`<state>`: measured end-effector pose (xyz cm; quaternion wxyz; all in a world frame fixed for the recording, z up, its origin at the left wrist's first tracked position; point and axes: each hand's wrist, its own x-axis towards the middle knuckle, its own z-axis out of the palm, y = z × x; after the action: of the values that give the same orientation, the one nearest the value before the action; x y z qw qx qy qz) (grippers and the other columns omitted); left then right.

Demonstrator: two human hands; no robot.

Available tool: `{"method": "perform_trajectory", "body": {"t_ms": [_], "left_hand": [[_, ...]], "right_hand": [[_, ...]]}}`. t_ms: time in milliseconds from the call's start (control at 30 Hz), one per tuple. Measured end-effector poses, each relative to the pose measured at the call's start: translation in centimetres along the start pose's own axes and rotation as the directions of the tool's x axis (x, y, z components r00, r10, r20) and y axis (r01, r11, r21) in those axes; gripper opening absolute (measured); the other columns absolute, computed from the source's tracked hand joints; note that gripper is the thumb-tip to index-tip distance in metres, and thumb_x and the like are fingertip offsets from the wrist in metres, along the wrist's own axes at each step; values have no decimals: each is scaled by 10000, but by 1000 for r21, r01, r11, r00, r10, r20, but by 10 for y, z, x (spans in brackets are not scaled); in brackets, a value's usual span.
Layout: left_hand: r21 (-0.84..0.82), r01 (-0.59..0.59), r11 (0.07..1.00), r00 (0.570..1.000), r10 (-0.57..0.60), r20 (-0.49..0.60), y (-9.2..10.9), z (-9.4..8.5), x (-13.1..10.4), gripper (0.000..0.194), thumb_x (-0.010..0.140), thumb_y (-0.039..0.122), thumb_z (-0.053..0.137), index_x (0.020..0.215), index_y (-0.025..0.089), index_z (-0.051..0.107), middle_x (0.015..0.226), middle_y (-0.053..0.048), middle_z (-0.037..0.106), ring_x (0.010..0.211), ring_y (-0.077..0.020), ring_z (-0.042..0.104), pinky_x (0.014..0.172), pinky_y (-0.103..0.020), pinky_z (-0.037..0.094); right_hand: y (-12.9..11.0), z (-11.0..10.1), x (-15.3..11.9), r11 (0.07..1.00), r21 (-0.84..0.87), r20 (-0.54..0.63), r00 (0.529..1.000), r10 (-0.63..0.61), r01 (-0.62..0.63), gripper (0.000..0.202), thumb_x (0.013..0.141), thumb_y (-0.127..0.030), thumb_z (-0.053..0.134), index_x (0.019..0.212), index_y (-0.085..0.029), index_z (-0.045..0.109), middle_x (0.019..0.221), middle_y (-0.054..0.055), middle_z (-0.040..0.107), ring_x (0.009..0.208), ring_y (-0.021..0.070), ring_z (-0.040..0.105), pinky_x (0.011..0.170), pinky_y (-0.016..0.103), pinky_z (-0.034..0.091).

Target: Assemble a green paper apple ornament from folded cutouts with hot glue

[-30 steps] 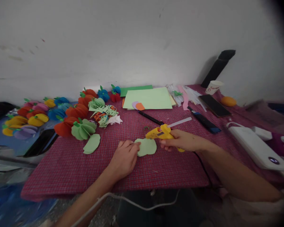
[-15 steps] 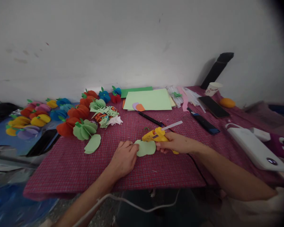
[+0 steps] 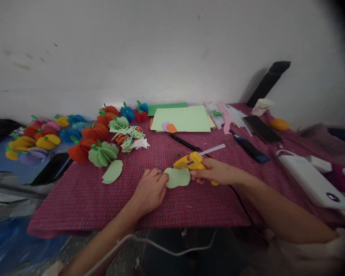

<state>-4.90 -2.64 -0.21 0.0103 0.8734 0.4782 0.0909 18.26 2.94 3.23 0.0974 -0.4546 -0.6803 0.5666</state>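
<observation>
A pale green scalloped paper piece [image 3: 178, 178] lies on the checked tablecloth between my hands. My left hand [image 3: 152, 188] is closed on its left edge, the fingers curled and the thumb at the paper. My right hand [image 3: 214, 171] is wrapped round a yellow glue gun [image 3: 189, 162], its nozzle pointing left at the paper's upper edge. A clear glue stick [image 3: 212, 149] juts from the gun's back. Folded pale green pieces [image 3: 112, 171] rest to the left, beside a green paper pumpkin [image 3: 103, 154].
Paper scraps [image 3: 129, 138] and paper pumpkins [image 3: 95, 132] stand at the left. Paper sheets [image 3: 186, 119], a black pen [image 3: 184, 142], a cutter [image 3: 250, 147], a phone [image 3: 263, 129], a paper cup [image 3: 263, 106] and a white power bank [image 3: 314, 180] lie behind and to the right.
The view has shifted slightly. The glue gun's nozzle has moved a little along the paper's upper edge to the right; both hands keep their grips.
</observation>
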Motion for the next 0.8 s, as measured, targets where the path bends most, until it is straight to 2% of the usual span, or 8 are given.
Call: {"method": "perform_trajectory", "body": {"t_ms": [233, 600, 800], "left_hand": [[5, -6, 1000, 1000, 6, -10, -1, 1, -1, 192, 841, 168, 349, 896, 159, 533, 838, -67, 570, 837, -217, 440, 733, -369, 316], [12, -19, 1000, 1000, 19, -17, -2, 1, -1, 191, 837, 168, 351, 885, 157, 536, 830, -69, 574, 832, -218, 442, 724, -369, 314], [25, -20, 999, 1000, 21, -21, -2, 2, 0, 188, 835, 169, 356, 880, 156, 539, 825, -68, 572, 826, -219, 442, 711, -367, 311]], "right_hand": [[1, 2, 2, 1000, 18, 4, 1000, -14, 14, 304, 742, -422, 549, 812, -130, 596, 708, 38, 612, 611, 109, 554, 567, 226, 471], [9, 1, 7, 999, -43, 33, 999, -25, 27, 318, 775, -421, 512, 789, -114, 593, 690, 42, 601, 589, 102, 542, 537, 212, 438], [5, 3, 7, 999, -36, 23, 1000, 1, 0, 305, 770, -413, 516, 792, -116, 582, 692, 33, 593, 582, 94, 533, 552, 214, 446]]}}
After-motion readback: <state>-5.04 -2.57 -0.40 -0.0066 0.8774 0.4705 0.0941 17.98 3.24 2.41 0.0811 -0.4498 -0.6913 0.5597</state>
